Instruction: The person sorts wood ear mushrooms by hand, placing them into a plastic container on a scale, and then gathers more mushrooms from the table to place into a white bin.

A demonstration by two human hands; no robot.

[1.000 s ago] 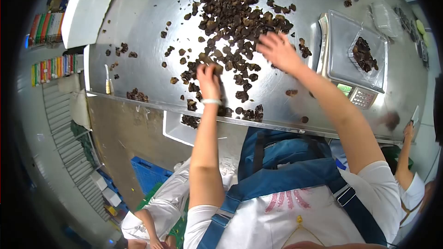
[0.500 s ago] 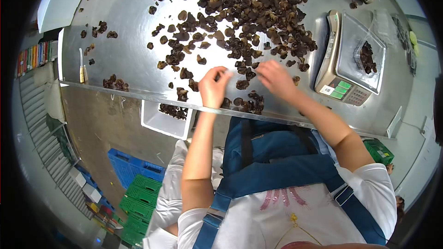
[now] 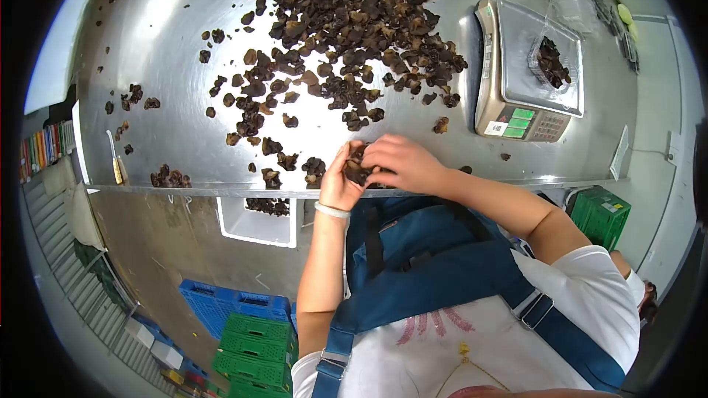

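Dark brown, wrinkled fungus pieces lie in a large loose heap on the metal table. Near the table's front edge, my left hand is cupped round some fungus pieces. My right hand grips the same pieces from the other side, its fingers bent over them. A few loose pieces rest just left of my left hand. To the right stands a scale, with a clear plastic box of fungus on its tray.
A small knife lies at the table's left edge. Below the front edge is a white bin with dark pieces inside. Green crates and a blue pallet stand on the floor. Another green crate is at right.
My hands have come together near the table edge and now hold fungus pieces between them. The camera view has shifted, so the table and scale appear further left.
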